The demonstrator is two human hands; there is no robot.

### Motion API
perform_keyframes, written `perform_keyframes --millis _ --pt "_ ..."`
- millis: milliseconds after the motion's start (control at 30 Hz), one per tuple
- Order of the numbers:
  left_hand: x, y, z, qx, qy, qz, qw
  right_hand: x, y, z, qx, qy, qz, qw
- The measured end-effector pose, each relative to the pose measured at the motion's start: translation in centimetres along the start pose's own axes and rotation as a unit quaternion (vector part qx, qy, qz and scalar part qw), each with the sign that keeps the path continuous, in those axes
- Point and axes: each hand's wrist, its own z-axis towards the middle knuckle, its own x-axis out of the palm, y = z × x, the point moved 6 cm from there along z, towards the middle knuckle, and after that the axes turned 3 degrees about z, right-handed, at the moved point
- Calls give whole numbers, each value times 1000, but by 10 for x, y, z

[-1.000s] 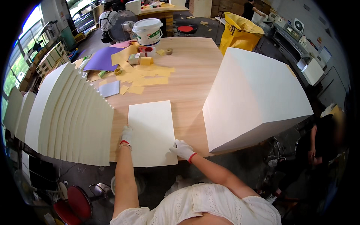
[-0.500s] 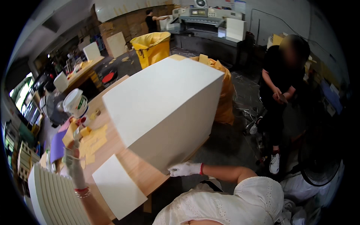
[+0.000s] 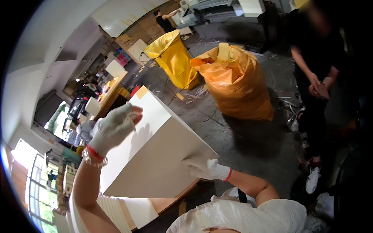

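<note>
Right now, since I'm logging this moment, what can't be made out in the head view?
Head view:
White stack: part of its top, hidden by the left hand.
Loose sheet: far end, hidden by the stack.
Yellow bag: lower inside, hidden by its wall.
Grey machine: upper part, cut off by the top edge.
Seated person: held object too small and dim.

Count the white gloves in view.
2: one on the left hand, raised before the white stack; one on the right hand, at its near side. On the distant worker, I can't tell.
</note>
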Motion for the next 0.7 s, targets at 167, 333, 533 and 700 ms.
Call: perform_keyframes --millis 167,333,533,700 --pt "-9 13 98 -119 -9 220 968 -5 -21 1 25 -24 27 999" --pt "26 -1 146 -283 123 445 841 -22 -33 3 -26 -30 104 994" --pt "33 12 150 -355 225 412 809 -6 -44 2 -117 -161 -22 980" --pt "29 27 141 -455 171 142 862 -22 -33 -1 -181 -258 -66 947"
